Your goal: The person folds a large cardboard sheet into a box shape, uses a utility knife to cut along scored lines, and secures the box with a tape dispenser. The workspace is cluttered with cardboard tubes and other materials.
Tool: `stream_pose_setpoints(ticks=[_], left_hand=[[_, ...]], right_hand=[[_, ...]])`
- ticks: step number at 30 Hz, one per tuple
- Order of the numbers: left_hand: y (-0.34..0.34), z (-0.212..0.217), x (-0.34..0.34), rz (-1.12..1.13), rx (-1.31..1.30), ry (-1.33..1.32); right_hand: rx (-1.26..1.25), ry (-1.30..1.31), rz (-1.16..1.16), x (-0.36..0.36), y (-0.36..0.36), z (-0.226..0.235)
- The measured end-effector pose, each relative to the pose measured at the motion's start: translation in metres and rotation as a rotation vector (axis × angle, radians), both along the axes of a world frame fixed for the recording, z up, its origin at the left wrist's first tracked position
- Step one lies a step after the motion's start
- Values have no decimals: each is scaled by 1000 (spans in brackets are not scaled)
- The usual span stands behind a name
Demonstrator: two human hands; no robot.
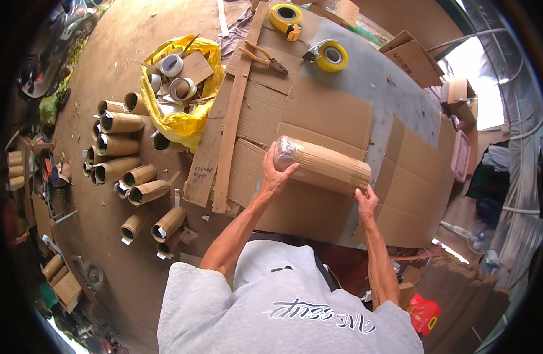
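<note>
Left hand (277, 175) grasps the shiny, film- or tape-covered left end of the cardboard tube (329, 165); right hand (366, 200) holds its right end at the near corner, thumb and finger, looks light. Gripping both ends likely keeps the round tube level and stops it rolling. Tube is over the cardboard sheets (295, 213); can't tell if it touches them. Sheets under it probably pad the work surface (401, 79).

Just left of tube: wooden strip (239, 112) laid lengthwise over the sheets' edge, maybe weighing it down; it lies between tube and yellow bag (187, 134), so would be in the way of a low slide left. Bag, left of tube, has tape rolls (183, 88) and cardboard scraps inside. Farther left of tube: more tubes (122, 123) grouped on the floor. Beyond tube: pliers (264, 58) across the strip, yellow tape roll (331, 56) with metal cutter, second yellow roll (286, 13) farther off. Far right of tube: pink basket (460, 156).
</note>
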State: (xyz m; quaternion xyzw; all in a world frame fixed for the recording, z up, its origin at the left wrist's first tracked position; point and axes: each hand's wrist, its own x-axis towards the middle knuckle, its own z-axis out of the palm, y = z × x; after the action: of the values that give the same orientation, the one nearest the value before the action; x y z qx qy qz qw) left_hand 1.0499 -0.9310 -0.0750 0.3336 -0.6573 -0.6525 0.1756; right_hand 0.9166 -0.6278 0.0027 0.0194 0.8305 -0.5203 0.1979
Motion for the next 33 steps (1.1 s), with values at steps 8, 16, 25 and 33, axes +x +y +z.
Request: stream_pose_setpoints(ticks=[8, 16, 25, 33], left_hand=[[-5, 14, -14, 49, -90, -155], [-16, 41, -30, 51, -101, -155], [-20, 50, -27, 24, -125, -296], [-13, 44, -28, 80, -193, -266]], right_hand=[[481, 115, 331, -79, 31, -14], [672, 679, 745, -256, -105, -54], [1094, 517, 1020, -262, -266, -37], [959, 615, 1025, -260, -247, 7]])
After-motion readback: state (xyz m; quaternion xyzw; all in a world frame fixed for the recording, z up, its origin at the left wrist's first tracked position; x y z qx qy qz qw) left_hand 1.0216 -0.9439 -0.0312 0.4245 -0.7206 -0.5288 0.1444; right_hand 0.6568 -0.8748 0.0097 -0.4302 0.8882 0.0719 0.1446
